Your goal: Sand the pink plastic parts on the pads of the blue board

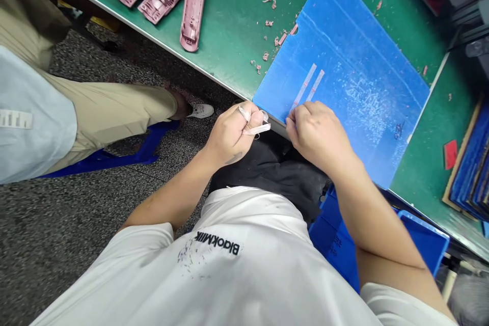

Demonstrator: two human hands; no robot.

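My left hand [229,135] is clenched, with a narrow translucent white plastic strip [256,130] held in its curled fingers and one end standing out toward my right hand. My right hand [315,135] is drawn together at the near edge of a blue corrugated plastic sheet [344,61]. Its fingertips [292,118] meet the sheet, but they hide the contact, so I cannot tell whether they grasp anything.

Directly ahead of those fingertips, two pale narrow strips [304,84] lie on the sheet, their long axes parallel and running diagonally forward and to my right. My right hand is the nearer to them; my left hand is just off the sheet's edge.

The sheet rests on a green bench mat [233,25]. Forward of my left hand lie pink moulded plastic parts [194,5], with small pink plastic trimmings [269,23] scattered ahead of the sheet. A blue plastic crate [424,242] sits below my right forearm. Beyond my right hand is a stack of blue sheets in a wooden tray [471,163]. To my left, a co-worker's khaki trousers [114,112] and pale blue sleeve [34,117] show.
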